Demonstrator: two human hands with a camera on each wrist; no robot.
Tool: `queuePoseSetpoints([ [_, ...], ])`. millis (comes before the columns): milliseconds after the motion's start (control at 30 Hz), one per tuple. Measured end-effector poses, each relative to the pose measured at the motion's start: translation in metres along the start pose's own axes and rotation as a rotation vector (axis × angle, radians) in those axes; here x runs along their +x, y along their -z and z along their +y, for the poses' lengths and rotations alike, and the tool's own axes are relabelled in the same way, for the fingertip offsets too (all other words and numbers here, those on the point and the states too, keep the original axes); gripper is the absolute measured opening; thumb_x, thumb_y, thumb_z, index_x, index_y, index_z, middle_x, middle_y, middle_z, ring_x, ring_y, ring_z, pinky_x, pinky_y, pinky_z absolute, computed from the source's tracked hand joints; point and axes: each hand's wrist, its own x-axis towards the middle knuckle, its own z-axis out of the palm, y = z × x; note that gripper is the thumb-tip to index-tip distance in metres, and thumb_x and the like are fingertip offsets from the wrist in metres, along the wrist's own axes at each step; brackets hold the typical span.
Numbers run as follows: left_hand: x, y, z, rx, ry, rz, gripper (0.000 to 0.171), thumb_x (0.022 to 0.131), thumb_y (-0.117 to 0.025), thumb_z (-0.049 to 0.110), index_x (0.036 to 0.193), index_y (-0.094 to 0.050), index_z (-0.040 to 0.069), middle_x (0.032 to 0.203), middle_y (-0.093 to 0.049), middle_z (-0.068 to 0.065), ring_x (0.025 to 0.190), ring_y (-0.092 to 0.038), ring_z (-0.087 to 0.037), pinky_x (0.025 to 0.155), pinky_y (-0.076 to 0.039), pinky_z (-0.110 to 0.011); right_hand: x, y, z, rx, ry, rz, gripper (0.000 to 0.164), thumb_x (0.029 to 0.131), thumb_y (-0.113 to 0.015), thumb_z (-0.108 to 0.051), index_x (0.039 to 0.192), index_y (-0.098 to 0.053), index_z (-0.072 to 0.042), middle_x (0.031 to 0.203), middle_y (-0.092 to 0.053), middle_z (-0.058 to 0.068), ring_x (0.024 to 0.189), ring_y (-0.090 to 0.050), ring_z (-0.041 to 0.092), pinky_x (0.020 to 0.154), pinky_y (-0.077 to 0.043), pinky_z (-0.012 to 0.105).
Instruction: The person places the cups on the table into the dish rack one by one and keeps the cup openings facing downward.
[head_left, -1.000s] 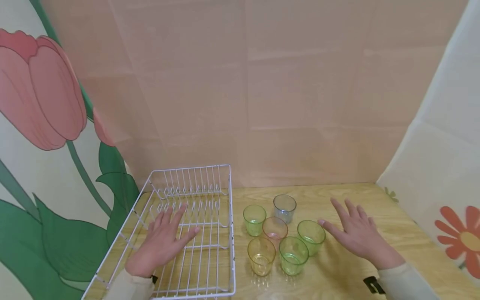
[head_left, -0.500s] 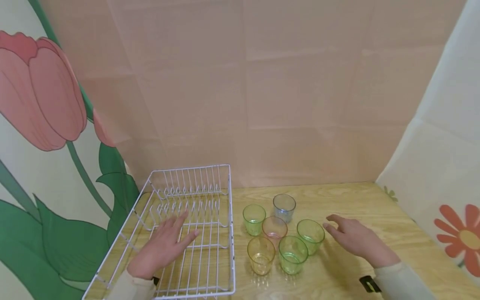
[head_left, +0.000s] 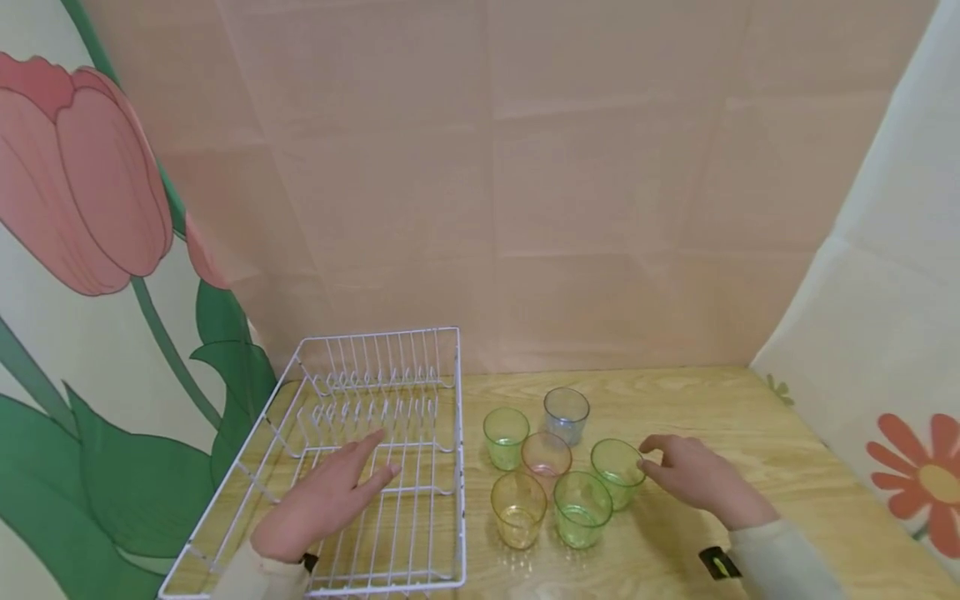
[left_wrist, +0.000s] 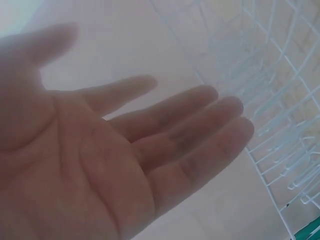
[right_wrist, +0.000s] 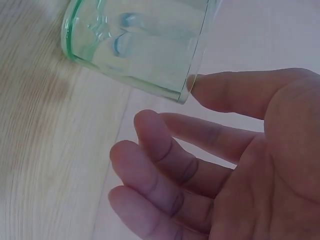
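Observation:
My right hand (head_left: pixel 693 475) is beside the rightmost green glass (head_left: pixel 618 471), fingers loosely bent and thumb apart. In the right wrist view the thumb tip appears at the rim of that green glass (right_wrist: pixel 135 45); whether it touches cannot be told. The other fingers curve below the glass, with nothing between them. Over the white wire dish rack (head_left: pixel 461 467) hovers my left hand (head_left: pixel 322 504), its fingers extended. The left wrist view shows its bare palm and spread fingers, with the rack's wires (left_wrist: pixel 285 90) beyond the fingertips.
Left of the rightmost glass stand another green glass (head_left: pixel 582 512), a yellow glass (head_left: pixel 519 512), a pink glass (head_left: pixel 546 457), a third green glass (head_left: pixel 506 440) and a blue-grey glass (head_left: pixel 566 417). All are on the wooden table (head_left: pixel 765 450). A plain backdrop (head_left: pixel 487 208) rises behind.
My right hand has come down and left to the rightmost green glass, its fingers bending from straight. The left hand has stayed over the rack, turning slightly.

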Motion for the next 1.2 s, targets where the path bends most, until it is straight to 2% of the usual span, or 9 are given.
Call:
queuePoseSetpoints([
  [100,-0.001,0.0,0.002,0.008,-0.037,0.003,0.067,0.093,-0.037,0.06,0.143,-0.039,0.015,0.142,-0.045,-0.009,0.131,-0.04,-0.032,0.105,-0.032,-0.051,0.002,-0.003,-0.001,0.027,0.002,-0.002,0.033,0.091,-0.058,-0.023,0.113,-0.062,0.001,0.073,-0.061,0.001,0.059,-0.051,0.014,0.051,-0.041,0.031],
  [233,-0.002,0.0,0.004,0.003,-0.058,-0.002,0.069,0.093,-0.035,0.062,0.143,-0.039,0.015,0.142,-0.045,-0.006,0.131,-0.041,-0.03,0.105,-0.032,-0.049,0.004,-0.006,0.001,0.056,-0.006,0.002,0.033,0.092,-0.056,-0.021,0.114,-0.06,0.003,0.068,-0.06,0.002,0.057,-0.053,0.014,0.049,-0.041,0.031],
  [433,-0.001,-0.001,0.004,-0.012,-0.071,-0.023,0.072,0.091,-0.031,0.066,0.143,-0.039,0.016,0.143,-0.043,-0.005,0.131,-0.04,-0.029,0.105,-0.033,-0.049,0.01,-0.012,0.006,0.201,0.011,-0.03,0.034,0.093,-0.054,-0.017,0.115,-0.057,0.008,0.064,-0.062,0.005,0.055,-0.058,0.02,0.05,-0.047,0.029],
  [533,0.0,-0.001,0.004,-0.016,-0.097,-0.034,0.071,0.092,-0.032,0.065,0.142,-0.041,0.015,0.141,-0.046,-0.005,0.129,-0.043,-0.027,0.104,-0.035,-0.048,0.012,-0.014,0.009,0.251,-0.009,-0.04,0.033,0.094,-0.053,-0.017,0.115,-0.057,0.009,0.065,-0.062,0.007,0.056,-0.059,0.022,0.05,-0.048,0.03],
  [667,0.001,0.0,0.005,0.002,-0.136,-0.058,0.07,0.091,-0.035,0.065,0.134,-0.049,0.012,0.128,-0.057,-0.006,0.114,-0.055,-0.025,0.093,-0.044,-0.046,0.014,-0.018,0.011,0.276,-0.015,-0.034,0.032,0.094,-0.051,-0.016,0.112,-0.058,0.009,0.066,-0.063,0.007,0.056,-0.059,0.023,0.05,-0.048,0.032],
  [833,0.001,0.001,0.004,0.031,-0.19,-0.065,0.059,0.091,-0.045,0.059,0.125,-0.057,0.011,0.114,-0.064,-0.003,0.099,-0.061,-0.019,0.081,-0.049,-0.039,0.016,-0.021,0.01,0.265,-0.021,-0.013,0.028,0.094,-0.051,-0.014,0.109,-0.061,0.008,0.063,-0.062,0.007,0.055,-0.058,0.022,0.049,-0.046,0.031],
  [1067,-0.004,0.003,0.01,-0.022,-0.229,-0.091,0.043,0.093,-0.052,0.047,0.12,-0.058,0.015,0.108,-0.065,0.003,0.094,-0.062,-0.015,0.077,-0.05,-0.033,0.016,-0.018,0.007,0.156,-0.01,0.073,0.027,0.094,-0.048,-0.016,0.103,-0.065,0.003,0.061,-0.061,0.0,0.056,-0.057,0.017,0.049,-0.044,0.03],
  [1200,-0.009,0.006,0.019,-0.025,-0.254,-0.089,0.04,0.094,-0.052,0.043,0.122,-0.058,0.014,0.11,-0.065,0.004,0.094,-0.061,-0.012,0.078,-0.05,-0.032,0.016,-0.011,0.0,0.093,-0.018,0.141,0.027,0.095,-0.046,-0.019,0.099,-0.066,-0.001,0.059,-0.06,-0.003,0.053,-0.053,0.014,0.046,-0.041,0.03],
])
